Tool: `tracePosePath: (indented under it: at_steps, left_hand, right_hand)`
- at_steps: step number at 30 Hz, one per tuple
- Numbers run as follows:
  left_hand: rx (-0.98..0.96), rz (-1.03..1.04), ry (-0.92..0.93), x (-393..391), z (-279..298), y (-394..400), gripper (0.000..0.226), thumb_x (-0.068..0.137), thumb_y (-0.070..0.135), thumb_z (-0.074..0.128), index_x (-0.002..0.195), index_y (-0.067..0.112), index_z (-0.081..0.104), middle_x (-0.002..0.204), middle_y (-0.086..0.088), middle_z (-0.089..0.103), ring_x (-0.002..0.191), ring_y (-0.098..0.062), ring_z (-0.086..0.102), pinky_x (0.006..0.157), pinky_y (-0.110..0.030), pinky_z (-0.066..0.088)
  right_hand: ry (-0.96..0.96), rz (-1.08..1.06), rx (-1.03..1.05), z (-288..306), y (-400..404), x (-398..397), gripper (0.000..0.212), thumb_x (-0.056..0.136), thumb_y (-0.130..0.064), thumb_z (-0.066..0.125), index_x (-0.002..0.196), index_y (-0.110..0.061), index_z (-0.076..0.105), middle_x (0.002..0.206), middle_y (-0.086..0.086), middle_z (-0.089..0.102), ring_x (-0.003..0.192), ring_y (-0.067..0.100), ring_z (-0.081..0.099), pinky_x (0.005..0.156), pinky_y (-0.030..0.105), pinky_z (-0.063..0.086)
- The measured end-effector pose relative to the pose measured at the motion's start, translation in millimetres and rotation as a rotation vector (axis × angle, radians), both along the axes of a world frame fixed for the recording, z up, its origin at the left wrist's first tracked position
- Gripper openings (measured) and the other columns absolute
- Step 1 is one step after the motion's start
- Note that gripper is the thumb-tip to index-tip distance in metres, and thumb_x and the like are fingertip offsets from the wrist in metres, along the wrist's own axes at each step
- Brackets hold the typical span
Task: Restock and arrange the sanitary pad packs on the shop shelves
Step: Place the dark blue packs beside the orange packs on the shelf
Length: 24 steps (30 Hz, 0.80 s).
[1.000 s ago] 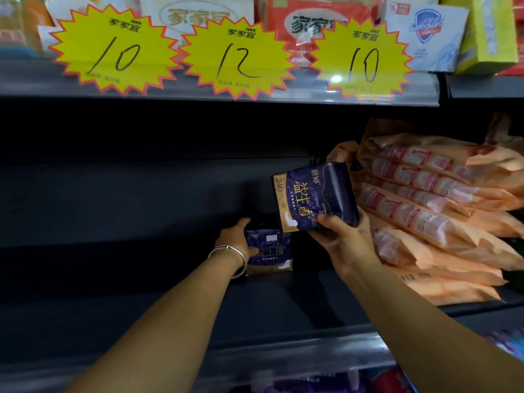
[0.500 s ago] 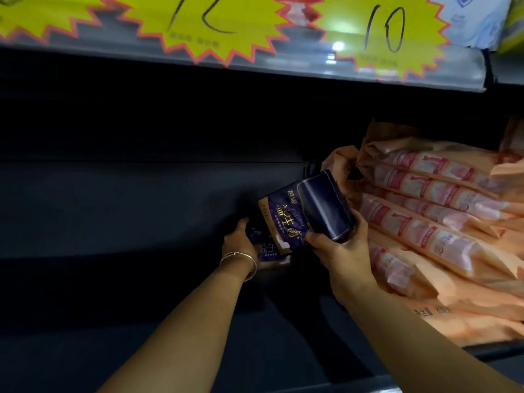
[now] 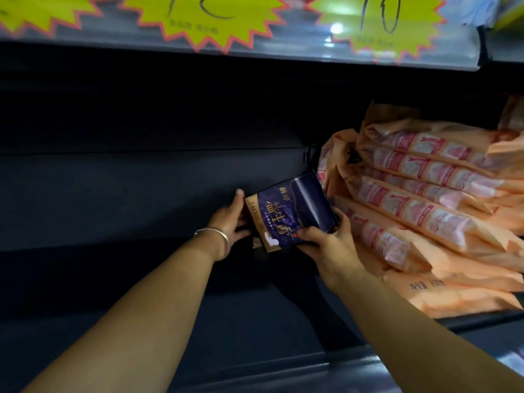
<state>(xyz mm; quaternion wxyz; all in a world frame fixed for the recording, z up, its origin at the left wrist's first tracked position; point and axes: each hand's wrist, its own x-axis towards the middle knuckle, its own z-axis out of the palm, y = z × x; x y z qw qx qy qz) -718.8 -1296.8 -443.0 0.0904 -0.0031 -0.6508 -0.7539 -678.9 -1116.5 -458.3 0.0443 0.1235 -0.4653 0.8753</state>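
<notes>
1. Now both hands are deep inside the dark shelf (image 3: 141, 279), and between them is one dark blue pad pack (image 3: 292, 211), tilted, with its top leaning toward the back wall.
2. The right hand (image 3: 329, 245) holds this pack from below: the thumb lies on the front face near the lower corner and the fingers (image 3: 341, 219) curl around the right edge.
3. The left hand (image 3: 229, 219) is at the left edge of the pack, with a thin bracelet (image 3: 215, 235) on the wrist. Its fingers reach behind the pack; I cannot tell if they grip something there or only touch it.
4. Under the pack, just below the left fingers, a small corner of a second dark pack (image 3: 257, 243) shows; the rest is hidden.
5. To the left of the left fingers the shelf floor and back wall are bare and dark, all the way to the picture edge.
6. To the right of the right fingers a pile of orange pad packs (image 3: 425, 211) lies slanted, very near the knuckles, so room on that side is small.
7. Above the fingers the edge of the upper shelf (image 3: 283, 52) carries yellow star price tags.
8. One tag (image 3: 204, 15) reads "12", the next tag (image 3: 380, 21) reads "10".
9. The blue pack has gold Chinese characters and the number "240" on its gold side strip; the orange packs have pink labels, too blurred to read.
</notes>
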Motion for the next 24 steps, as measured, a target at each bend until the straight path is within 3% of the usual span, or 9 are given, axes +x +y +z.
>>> tracePosePath:
  at_steps: [3, 5, 7, 9, 11, 16, 18, 21, 24]
  left_hand:
    - [0.066, -0.268, 0.007, 35.6, 12.6, -2.0, 0.054, 0.076, 0.055, 0.054, 0.116, 0.019, 0.057, 0.117, -0.002, 0.064, 0.115, -0.02, 0.056, 0.085, -0.034, 0.051]
    - [-0.079, -0.329, 0.01, 46.8, 9.8, -3.9, 0.058, 0.073, 0.026, 0.075, 0.126, 0.019, 0.051, 0.121, -0.005, 0.063, 0.114, -0.022, 0.057, 0.086, -0.037, 0.053]
    - [-0.145, -0.314, 0.003, 55.6, 9.3, -5.6, 0.082, 0.064, -0.003, 0.074, 0.133, 0.028, 0.042, 0.119, -0.006, 0.064, 0.109, -0.022, 0.061, 0.085, -0.04, 0.053]
    - [-0.183, -0.28, 0.013, 66.0, 12.2, -6.4, 0.096, 0.065, -0.017, 0.071, 0.136, 0.035, 0.034, 0.123, -0.005, 0.061, 0.109, -0.022, 0.061, 0.087, -0.042, 0.052]
    - [-0.233, -0.268, 0.027, 75.6, 16.4, -5.2, 0.095, 0.068, -0.019, 0.068, 0.136, 0.036, 0.031, 0.126, -0.003, 0.057, 0.112, -0.022, 0.058, 0.09, -0.043, 0.051]
    - [-0.209, -0.191, 0.056, 87.8, 15.9, -3.4, 0.086, 0.066, -0.014, 0.073, 0.129, 0.035, 0.038, 0.121, 0.0, 0.059, 0.111, -0.021, 0.059, 0.091, -0.05, 0.05]
    - [-0.184, -0.127, 0.042, 89.5, 17.5, -0.6, 0.063, 0.069, -0.005, 0.075, 0.115, 0.031, 0.049, 0.11, 0.0, 0.065, 0.102, -0.021, 0.062, 0.088, -0.051, 0.051]
    - [-0.165, -0.027, -0.051, 91.2, 24.0, 1.8, 0.013, 0.081, 0.018, 0.07, 0.092, 0.021, 0.063, 0.093, -0.004, 0.07, 0.088, -0.022, 0.065, 0.085, -0.048, 0.052]
    - [-0.177, 0.003, -0.088, 92.3, 28.2, 3.7, 0.009, 0.082, 0.024, 0.068, 0.088, 0.018, 0.065, 0.09, -0.005, 0.07, 0.084, -0.021, 0.066, 0.085, -0.045, 0.052]
  right_hand:
    - [-0.043, 0.066, -0.093, -0.6, -3.0, 4.4, 0.071, 0.074, 0.027, 0.042, 0.128, -0.017, 0.038, 0.108, 0.008, 0.059, 0.086, 0.024, 0.063, 0.078, 0.045, 0.053]
    - [-0.067, 0.111, -0.059, -2.5, -2.9, 8.1, 0.079, 0.07, 0.03, 0.036, 0.132, -0.019, 0.04, 0.11, 0.008, 0.059, 0.088, 0.025, 0.062, 0.079, 0.046, 0.052]
    - [-0.085, 0.136, 0.042, -5.9, -1.6, 13.0, 0.087, 0.068, 0.032, 0.032, 0.136, -0.023, 0.039, 0.114, 0.007, 0.058, 0.093, 0.025, 0.061, 0.076, 0.043, 0.054]
    - [-0.094, 0.138, 0.136, -8.4, -1.7, 17.9, 0.092, 0.069, 0.033, 0.031, 0.137, -0.027, 0.037, 0.118, 0.007, 0.056, 0.095, 0.026, 0.06, 0.071, 0.038, 0.056]
    - [-0.098, 0.129, 0.185, -8.5, -2.4, 21.8, 0.095, 0.07, 0.034, 0.032, 0.14, -0.03, 0.034, 0.119, 0.006, 0.055, 0.096, 0.026, 0.061, 0.073, 0.037, 0.056]
    - [-0.063, 0.109, 0.156, -3.5, -3.5, 26.9, 0.099, 0.074, 0.031, 0.038, 0.148, -0.032, 0.021, 0.133, 0.008, 0.049, 0.096, 0.021, 0.061, 0.079, 0.035, 0.052]
    - [-0.032, 0.072, 0.241, 0.0, -3.1, 28.7, 0.095, 0.075, 0.026, 0.05, 0.148, -0.028, 0.021, 0.128, 0.005, 0.052, 0.094, 0.015, 0.061, 0.078, 0.031, 0.053]
    - [-0.035, 0.065, 0.321, 9.2, -1.6, 33.8, 0.071, 0.077, 0.013, 0.062, 0.132, -0.024, 0.038, 0.109, -0.003, 0.061, 0.079, 0.007, 0.062, 0.065, 0.023, 0.05]
    - [-0.066, 0.078, 0.406, 14.9, 2.5, 37.0, 0.047, 0.081, -0.001, 0.065, 0.124, -0.015, 0.05, 0.101, -0.002, 0.063, 0.081, 0.011, 0.061, 0.068, 0.024, 0.047]
